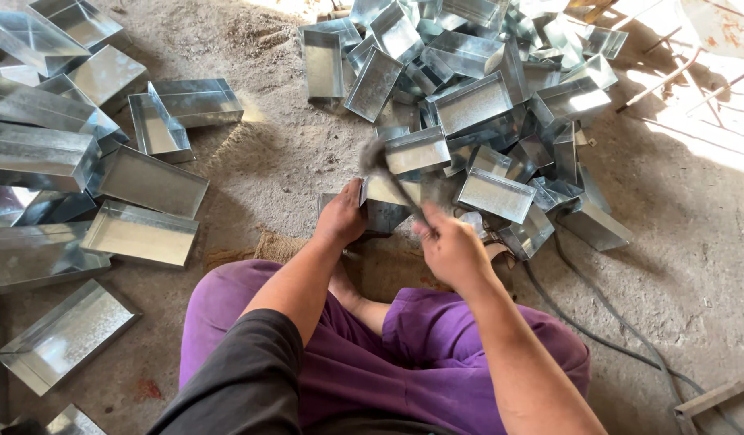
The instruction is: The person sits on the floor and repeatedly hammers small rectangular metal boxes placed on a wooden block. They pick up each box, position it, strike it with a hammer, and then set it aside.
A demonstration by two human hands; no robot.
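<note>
Dead centre of the frame, left hand (341,216) clamped on a metal tray (386,203), right hand (451,248) gripping a blurred hammer (386,171), tray pile (485,89) upper right

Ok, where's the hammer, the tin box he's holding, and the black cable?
hammer (378,155): head view, on its blurred grey head.
tin box (386,211): head view, on its shiny side wall by the left hand.
black cable (605,314): head view, mid-length on the floor.

A shiny rectangular metal tray (384,201) stands on the floor, blurred hammer (388,173) above.
</note>
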